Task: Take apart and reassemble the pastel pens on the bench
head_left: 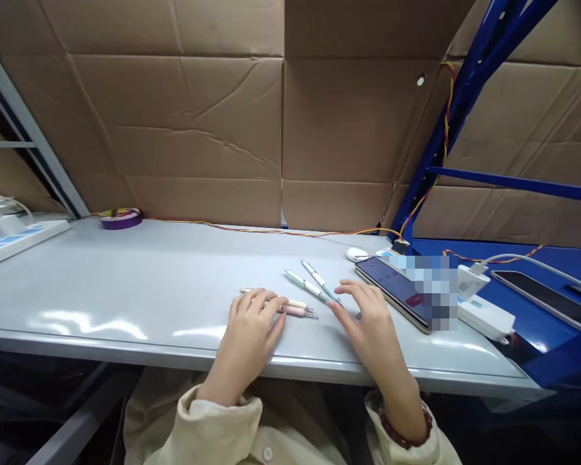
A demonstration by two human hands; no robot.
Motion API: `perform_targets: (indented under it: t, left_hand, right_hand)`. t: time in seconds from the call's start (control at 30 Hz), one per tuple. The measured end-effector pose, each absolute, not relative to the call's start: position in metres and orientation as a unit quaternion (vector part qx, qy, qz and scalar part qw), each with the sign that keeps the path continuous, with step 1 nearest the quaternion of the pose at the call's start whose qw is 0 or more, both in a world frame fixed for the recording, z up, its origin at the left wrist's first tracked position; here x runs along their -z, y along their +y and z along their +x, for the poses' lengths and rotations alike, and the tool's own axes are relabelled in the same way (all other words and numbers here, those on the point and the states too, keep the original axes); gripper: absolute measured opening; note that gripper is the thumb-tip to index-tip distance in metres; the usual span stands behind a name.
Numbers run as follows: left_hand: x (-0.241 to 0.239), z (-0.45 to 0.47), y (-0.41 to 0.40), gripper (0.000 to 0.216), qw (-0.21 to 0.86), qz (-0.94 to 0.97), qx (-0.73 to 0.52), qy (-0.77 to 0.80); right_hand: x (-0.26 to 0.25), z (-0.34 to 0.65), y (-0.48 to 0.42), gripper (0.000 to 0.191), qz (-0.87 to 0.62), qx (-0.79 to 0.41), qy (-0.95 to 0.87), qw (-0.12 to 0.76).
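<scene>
Several pens lie on the grey table (126, 284). My left hand (252, 329) rests flat on the table, fingers stretched, its fingertips on two pens, one cream and one pink (297, 308). Two pale green pens (314, 279) lie side by side just beyond. My right hand (368, 323) lies open, palm down, its fingertips beside the tips of the green pens. Neither hand grips anything.
A phone (397, 290) with a lit screen lies right of my right hand, beside a white power strip (484, 316). A purple tape roll (121, 218) sits at the back left. Another power strip (14, 239) is far left. Cardboard walls stand behind; a blue rack (465, 97) is right.
</scene>
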State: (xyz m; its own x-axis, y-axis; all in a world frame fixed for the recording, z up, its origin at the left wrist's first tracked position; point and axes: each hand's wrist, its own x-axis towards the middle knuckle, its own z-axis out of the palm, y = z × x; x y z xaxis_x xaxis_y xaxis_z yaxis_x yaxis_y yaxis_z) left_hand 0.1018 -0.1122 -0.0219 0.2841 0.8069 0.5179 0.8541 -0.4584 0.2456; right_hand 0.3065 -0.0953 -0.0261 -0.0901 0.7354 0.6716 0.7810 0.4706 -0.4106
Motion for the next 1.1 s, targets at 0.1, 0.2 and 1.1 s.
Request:
perform_targets:
  t: [0.1, 0.2, 1.1]
  left_hand:
    - [0.024, 0.100, -0.111, 0.018, 0.022, -0.800, 0.294, -0.522]
    - [0.024, 0.100, -0.111, 0.016, 0.006, -0.803, 0.295, -0.519]
    - [0.027, 0.093, -0.121, 0.011, -0.203, -0.749, 0.474, -0.416]
  right_hand:
    - [0.030, 0.314, -0.103, 0.019, -0.551, 0.030, -0.719, 0.423]
    - [0.037, 0.322, -0.110, 0.016, -0.577, 0.030, -0.725, 0.375]
    - [0.037, 0.281, -0.125, 0.006, -0.352, -0.293, -0.672, 0.582]
